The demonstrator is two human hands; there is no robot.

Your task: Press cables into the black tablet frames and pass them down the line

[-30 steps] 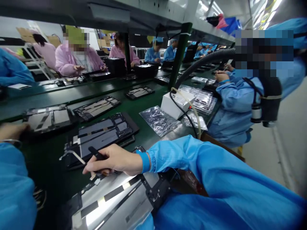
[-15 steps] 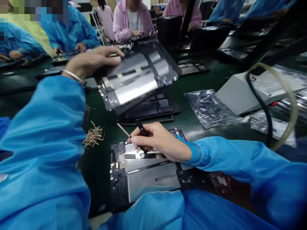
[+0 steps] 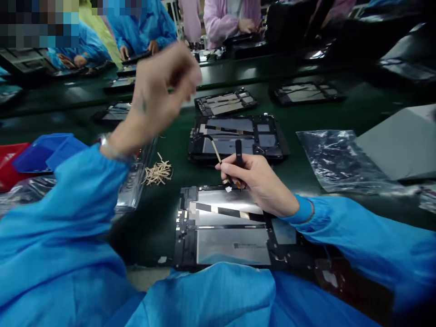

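Right hand [image 3: 262, 181] low over the dark green worktop [image 3: 170, 150], grip closed on a black tweezers-like tool [image 3: 238, 156] and a thin tan strip [image 3: 215, 151] – strip slanting up and away from the fingers, tool end standing upright above the knuckles. Fingertips down at the far edge of the nearest opened tablet [image 3: 225, 227], lying flat with its back off, silver panels and a dark diagonal band across them showing. Near edge of that tablet just under the blue sleeves.

Left hand [image 3: 160, 97] raised well above the worktop and blurred, wrist bent, fingers curled toward the thumb – whether anything sits in that grip, cannot tell. Silver bracelet [image 3: 111, 147] at the wrist, just beyond the blue cuff.

Just past the right hand, a second opened tablet [image 3: 238, 136], dark inside. Left of it, a small heap of tan strips [image 3: 157, 172] on the worktop. Beside the heap, under the left forearm, a clear plastic tray [image 3: 131, 195]. Far left, a blue bin [image 3: 44, 152] next to a red one [image 3: 10, 165]. To the right, a crinkled clear bag [image 3: 332, 159] touching a grey box [image 3: 402, 145]. Further back, more opened tablets in a row [image 3: 226, 101], with other people in blue and pink coats at work along the far side.
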